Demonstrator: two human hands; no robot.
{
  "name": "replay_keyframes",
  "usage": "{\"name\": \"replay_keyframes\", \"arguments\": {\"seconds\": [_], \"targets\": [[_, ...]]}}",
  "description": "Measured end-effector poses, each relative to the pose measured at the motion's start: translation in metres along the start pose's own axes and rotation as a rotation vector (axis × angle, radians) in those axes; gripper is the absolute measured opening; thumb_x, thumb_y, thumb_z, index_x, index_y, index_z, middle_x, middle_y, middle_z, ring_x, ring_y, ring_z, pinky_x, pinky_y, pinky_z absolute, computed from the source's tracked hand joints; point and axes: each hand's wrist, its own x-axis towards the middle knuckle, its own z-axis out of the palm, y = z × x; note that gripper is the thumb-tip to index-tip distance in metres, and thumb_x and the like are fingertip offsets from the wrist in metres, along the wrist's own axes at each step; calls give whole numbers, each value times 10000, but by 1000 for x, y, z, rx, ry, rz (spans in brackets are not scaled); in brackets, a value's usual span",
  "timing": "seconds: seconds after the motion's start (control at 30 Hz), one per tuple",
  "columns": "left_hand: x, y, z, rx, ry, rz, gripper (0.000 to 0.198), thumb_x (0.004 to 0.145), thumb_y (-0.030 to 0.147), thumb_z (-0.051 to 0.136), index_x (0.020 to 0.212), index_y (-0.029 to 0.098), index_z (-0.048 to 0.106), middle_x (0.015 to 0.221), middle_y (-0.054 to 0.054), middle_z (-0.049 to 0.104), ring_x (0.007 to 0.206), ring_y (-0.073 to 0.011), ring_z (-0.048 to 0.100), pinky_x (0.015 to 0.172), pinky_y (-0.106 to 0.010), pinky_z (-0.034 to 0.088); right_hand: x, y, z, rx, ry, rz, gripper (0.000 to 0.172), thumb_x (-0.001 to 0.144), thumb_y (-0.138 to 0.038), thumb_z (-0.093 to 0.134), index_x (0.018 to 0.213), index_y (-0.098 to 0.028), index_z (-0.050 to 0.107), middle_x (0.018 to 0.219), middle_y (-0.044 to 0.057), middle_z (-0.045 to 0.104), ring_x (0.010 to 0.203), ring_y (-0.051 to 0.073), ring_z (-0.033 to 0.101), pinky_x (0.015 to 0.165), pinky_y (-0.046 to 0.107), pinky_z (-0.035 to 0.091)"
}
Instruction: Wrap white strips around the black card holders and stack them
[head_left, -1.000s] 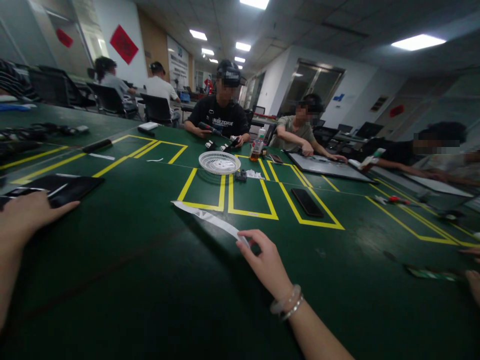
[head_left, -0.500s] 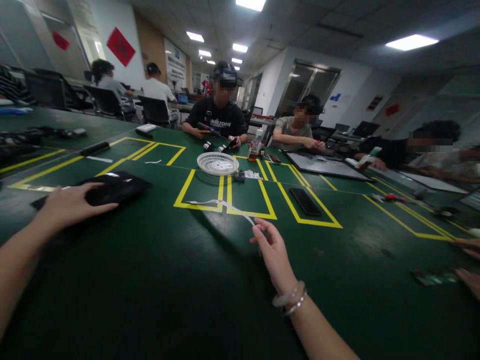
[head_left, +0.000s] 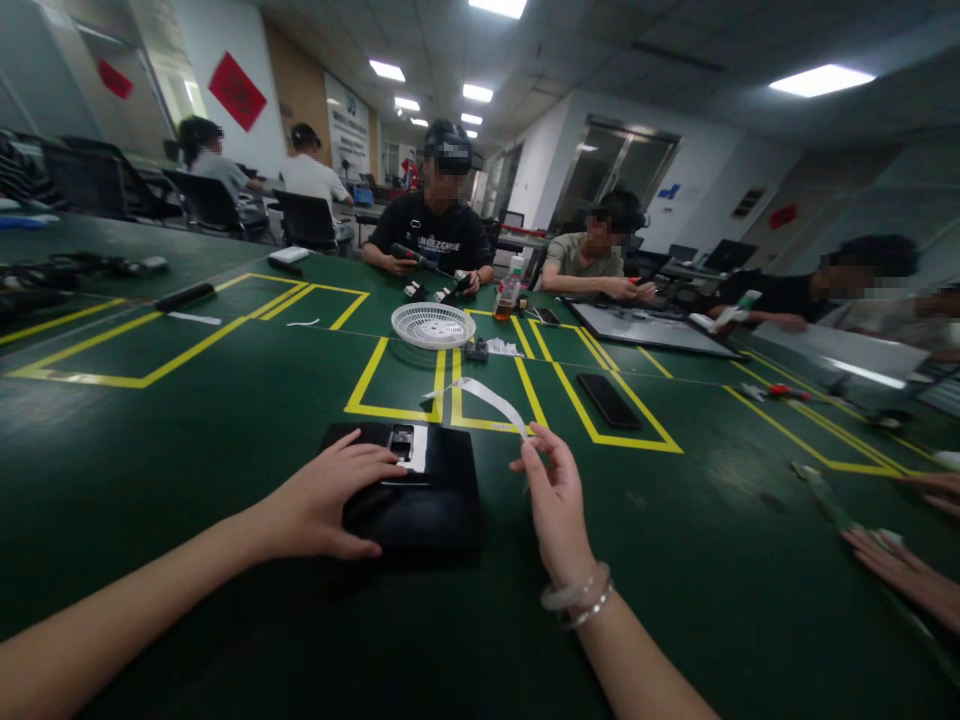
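A black, flat, glossy panel-like piece [head_left: 442, 500] lies on the green table in front of me, with a small recess and a white patch near its far edge. My left hand [head_left: 330, 500] rests across its left part, fingers spread and the thumb apart near the front edge. To the right, my right hand [head_left: 551, 485] pinches one end of a thin white strip [head_left: 491, 392] between thumb and fingertips. The strip arches up and away to the left, beyond the panel; whether it is paper or a flat cable I cannot tell.
A white round fan grille [head_left: 433, 326], a small dark part [head_left: 476, 350], a phone [head_left: 607, 400] and a bottle [head_left: 507, 292] stand or lie farther off. Yellow tape [head_left: 637, 443] marks the table [head_left: 675, 560]. Co-workers sit opposite; another person's hand [head_left: 900, 570] is at right.
My left hand has brought the black panel from the left to the middle. The white strip's far end has swung right and its arch is tighter; my right hand has barely moved.
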Motion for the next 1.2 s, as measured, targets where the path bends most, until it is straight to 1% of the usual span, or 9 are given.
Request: {"name": "replay_keyframes", "arguments": {"seconds": [0.2,0.3,0.4,0.47,0.5,0.57,0.67,0.87,1.2], "targets": [[2,-4,14,4,-35,41,909,742,518,820,1492,233,392,1467,-131,448,1360,-346,406,1174,-627,164,-6,-8,3,-7,-180,-40,399,913,-473,578,1237,-240,559,1066,52,620,804,177,646,732,334,556],[-4,-4,12,21,84,64,977,733,539,820,1513,201,339,1437,-147,473,1310,-352,459,1142,-573,302,-9,-11,4,-66,-325,-74,362,925,-450,574,1213,-233,595,1071,65,638,831,187,650,751,342,559],[-10,-6,7,102,303,31,672,845,438,739,1415,204,471,1281,-126,587,1152,-313,573,1013,-449,469,-12,-14,4,-189,-481,-189,272,953,-394,558,1152,-238,660,1106,76,657,958,212,637,852,370,535],[-11,-8,5,198,403,46,458,920,353,655,1345,224,544,1187,-112,621,1073,-295,598,962,-428,485,-14,-16,4,-298,-592,-270,235,974,-341,538,1147,-256,673,1148,72,663,1069,227,614,943,406,491],[-11,-9,4,240,412,74,403,945,312,611,1338,239,555,1189,-111,615,1081,-297,590,966,-439,473,-15,-18,4,-351,-644,-300,233,982,-314,529,1164,-268,666,1165,65,665,1108,229,603,979,426,466],[-10,-12,3,278,341,155,387,973,225,522,1356,269,547,1246,-107,587,1124,-298,566,975,-453,452,-16,-20,4,-457,-728,-342,249,993,-269,508,1202,-291,642,1182,50,669,1131,221,600,1034,470,414],[-8,-15,4,262,160,229,443,973,128,445,1382,278,527,1273,-104,580,1068,-268,592,914,-406,478,-17,-22,3,-611,-795,-399,279,1003,-228,472,1226,-314,616,1191,33,664,1111,203,615,1094,551,319],[-6,-9,5,308,-7,232,450,916,104,534,1327,283,573,1262,-98,590,1014,-272,608,837,-382,500,-18,-23,2,-845,-822,-526,333,968,-166,499,1240,-325,606,1209,51,648,1089,227,621,1093,659,242],[-5,1,0,288,-83,208,475,852,86,600,1295,255,585,1256,-90,574,999,-264,589,816,-376,504,-22,-15,4,-1023,-830,-630,547,891,-42,520,1331,-364,547,1292,84,604,1140,271,587,1082,685,236]]}}
